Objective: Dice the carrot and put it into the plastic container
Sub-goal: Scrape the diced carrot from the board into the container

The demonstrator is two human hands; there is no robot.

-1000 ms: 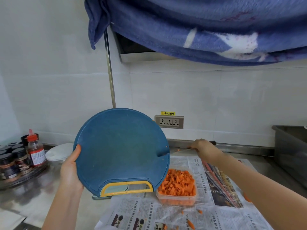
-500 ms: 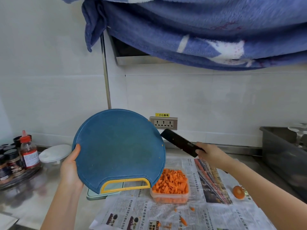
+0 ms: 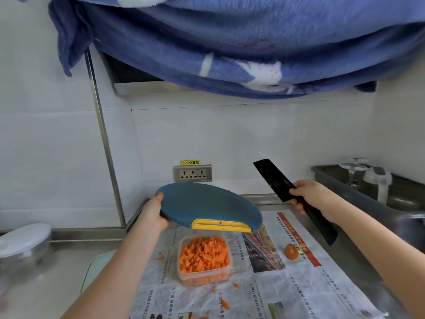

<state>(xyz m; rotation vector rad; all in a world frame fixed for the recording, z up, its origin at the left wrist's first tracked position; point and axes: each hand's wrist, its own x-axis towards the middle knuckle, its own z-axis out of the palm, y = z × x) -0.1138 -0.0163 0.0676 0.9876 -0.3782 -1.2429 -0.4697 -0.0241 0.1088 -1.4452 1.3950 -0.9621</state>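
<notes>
1. one plastic container (image 3: 204, 278) stands on the newspaper (image 3: 287, 293), mid-view. it is filled close to the rim with diced carrot (image 3: 203, 254).
2. left hand (image 3: 154, 215) grips the 9 o'clock edge of one round blue cutting board (image 3: 207, 203), thumb on top, fingers curled under. the board is off the counter and tilted. its one yellow handle (image 3: 220, 225) is the lowest part, at the container's 12 o'clock, just above the far rim.
3. right hand (image 3: 310, 196) is closed round one black knife (image 3: 272, 178). the blade points toward 11 o'clock from the fist, held in the air at the container's 2 o'clock.
4. one carrot stub (image 3: 291, 251) lies on the newspaper at the container's 3 o'clock, apart from it.
5. loose carrot bits (image 3: 225, 303) on the paper: five counted, one near 9 o'clock and four around 5 to 6 o'clock.
6. one socket panel (image 3: 192, 173) with three outlets is on the wall at 12 o'clock, behind the board.
7. one blue towel (image 3: 230, 42) hangs across the top. one white-lidded bowl (image 3: 23, 240) sits far out at 9 o'clock. one grey tub (image 3: 358, 192) at 2 o'clock holds blurred glassware, count uncertain.
</notes>
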